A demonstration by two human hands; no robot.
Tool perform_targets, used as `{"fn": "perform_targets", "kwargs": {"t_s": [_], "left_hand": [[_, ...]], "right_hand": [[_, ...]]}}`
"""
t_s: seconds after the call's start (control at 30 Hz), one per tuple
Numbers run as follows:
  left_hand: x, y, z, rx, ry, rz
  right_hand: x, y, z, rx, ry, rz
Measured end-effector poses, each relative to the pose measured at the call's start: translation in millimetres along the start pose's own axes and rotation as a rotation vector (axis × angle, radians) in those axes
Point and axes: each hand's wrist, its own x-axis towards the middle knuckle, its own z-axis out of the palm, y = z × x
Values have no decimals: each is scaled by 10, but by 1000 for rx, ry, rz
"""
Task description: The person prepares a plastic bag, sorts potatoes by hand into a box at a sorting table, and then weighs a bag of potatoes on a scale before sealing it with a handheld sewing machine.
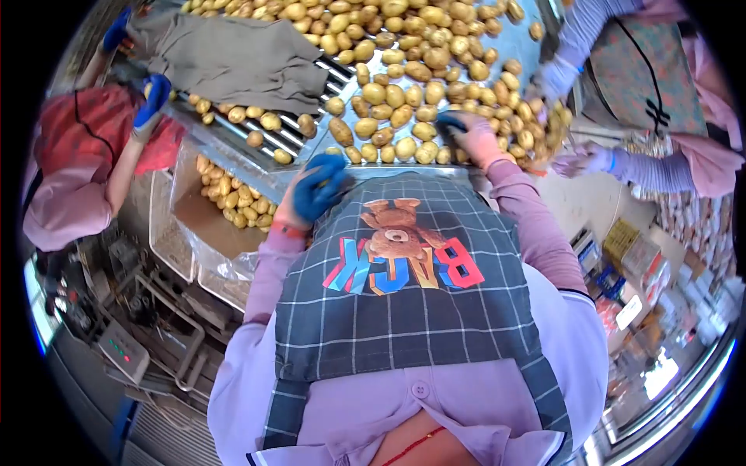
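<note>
My left hand (320, 186), in a blue-coated glove, hovers by the near edge of the metal sorting table (381, 167). Its fingers are loosely bent and apart, and I see nothing in them. Over the potatoes (416, 93) at the table's front is my right hand (470, 138), in an orange-pink glove with dark blue fingers. Those fingers point left and look parted, touching or just above the potatoes; what lies under the palm is hidden. Yellow-brown potatoes spread over the table, heaped thicker towards the back and right.
A grey cloth (233, 62) covers part of the slatted roller section (338, 81). Left of me stands a plastic-lined crate (183, 206) with potatoes. A co-worker's blue-gloved hand (153, 101) is at the left; another co-worker's gloved hands (556, 78) are at the right. Metal machinery (186, 349) is lower left.
</note>
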Motion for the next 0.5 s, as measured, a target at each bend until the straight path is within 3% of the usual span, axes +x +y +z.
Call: {"fn": "perform_targets", "kwargs": {"t_s": [0.07, 0.1, 0.13, 0.2, 0.23, 0.27, 0.33, 0.4, 0.43, 0.47, 0.5], "left_hand": [[-647, -424, -539, 143, 282, -5], [-1051, -771, -767, 240, 396, -8], [-1493, -1218, -990, 317, 492, 11], [-2264, -1679, -1127, -665, 543, -345], [-2730, -2495, -1578, -1165, 373, -350], [-2921, -2720, -1486, -1177, 387, -344], [-3102, -3049, -1311, -934, 1224, -510], [-3475, -3975, -1622, -848, 1117, -645], [-3347, -4060, -1509, -760, 1403, -724], [-3270, -4073, -1346, -510, 1434, -821], [-3307, -4321, -1383, -162, 1425, -828]], "right_hand": [[162, -39, -91, -213, 59, 185], [270, -183, -85, -190, 199, 211], [416, -346, -36, -190, 192, 72], [652, -854, 190, -132, 92, -170], [744, -1184, 400, -88, -10, -274], [848, -1379, 671, -75, -185, -408], [797, -1674, 1157, -161, -293, -671], [581, -1410, 1398, -266, -499, -621], [465, -1242, 1277, -212, -444, -650], [326, -991, 1044, -159, -390, -683], [177, -785, 781, -309, -470, -591]]}}
